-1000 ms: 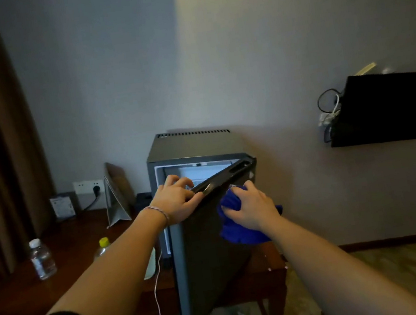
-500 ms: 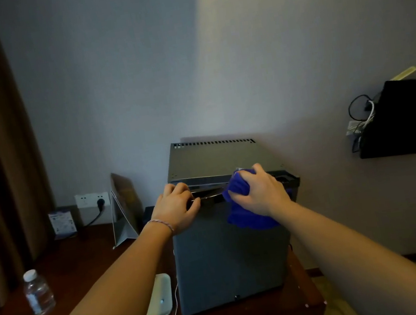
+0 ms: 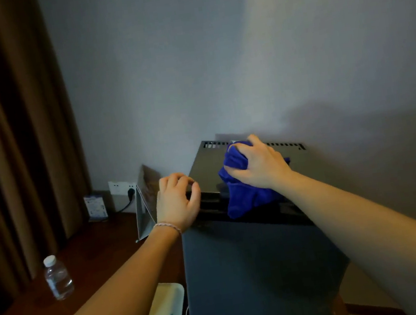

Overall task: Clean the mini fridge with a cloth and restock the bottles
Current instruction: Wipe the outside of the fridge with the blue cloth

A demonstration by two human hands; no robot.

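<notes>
The dark grey mini fridge (image 3: 259, 271) stands on a dark wooden desk (image 3: 94, 255) with its door closed. My right hand (image 3: 259, 165) grips a bunched blue cloth (image 3: 245, 197) and holds it against the fridge's top, near the front edge; part of the cloth hangs over that edge. My left hand (image 3: 177, 202) is at the top front left corner of the fridge, fingers loosely curled with nothing in them. A clear water bottle (image 3: 57, 278) with a white cap stands on the desk to the left.
A white tray-like device (image 3: 165, 309) with a thin cable lies beside the fridge's left foot. A folded standing card (image 3: 144, 201), a small sign (image 3: 95, 206) and a wall socket (image 3: 122, 187) with a plug sit behind. Brown curtains (image 3: 9, 133) hang at the left.
The fridge door swung from open to closed. My right hand carried the cloth up from the door's face onto the fridge top. My left hand released the door's top edge.
</notes>
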